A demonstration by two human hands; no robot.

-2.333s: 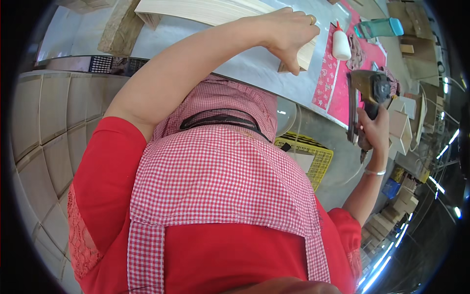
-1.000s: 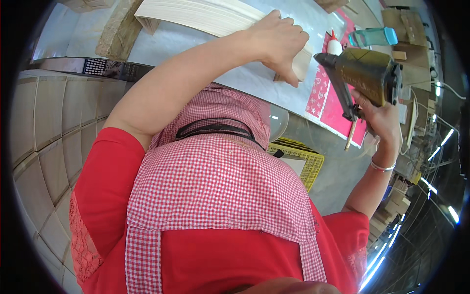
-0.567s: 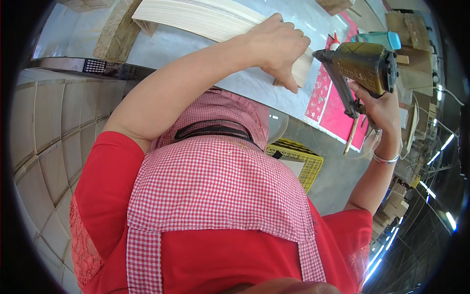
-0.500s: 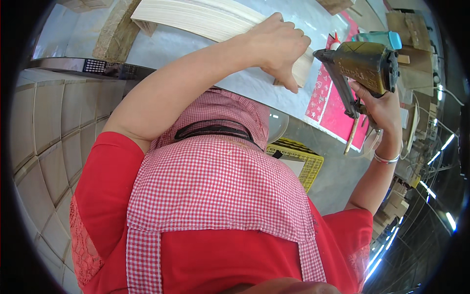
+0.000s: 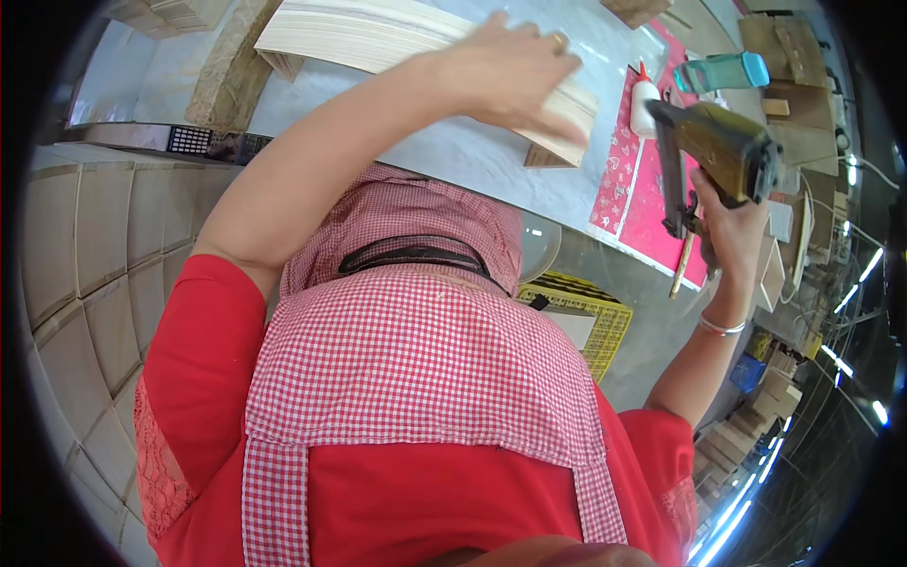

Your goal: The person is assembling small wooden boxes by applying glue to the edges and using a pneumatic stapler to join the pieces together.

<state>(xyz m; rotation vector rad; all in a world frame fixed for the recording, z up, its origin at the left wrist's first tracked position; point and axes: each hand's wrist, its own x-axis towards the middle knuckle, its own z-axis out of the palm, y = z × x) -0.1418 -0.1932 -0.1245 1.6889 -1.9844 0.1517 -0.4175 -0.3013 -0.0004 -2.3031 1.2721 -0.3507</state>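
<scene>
Well, my right hand (image 5: 732, 231) is clenched around the handle of a bronze-and-black metal nail gun (image 5: 720, 151), which I hold over a bright pink patterned sheet (image 5: 619, 180), its nose apart from the wood. My left hand (image 5: 510, 80) is blurred above a long, pale wooden piece with short end legs (image 5: 350, 33), so I cannot tell whether it grips the wood or is released. That piece lies across the grey-white worktop (image 5: 453, 156), between a rough brown wooden block (image 5: 227, 71) and the sheet, where a white plastic squeeze bottle with a red tip (image 5: 643, 111) stands near a turquoise drinking bottle (image 5: 723, 73)
</scene>
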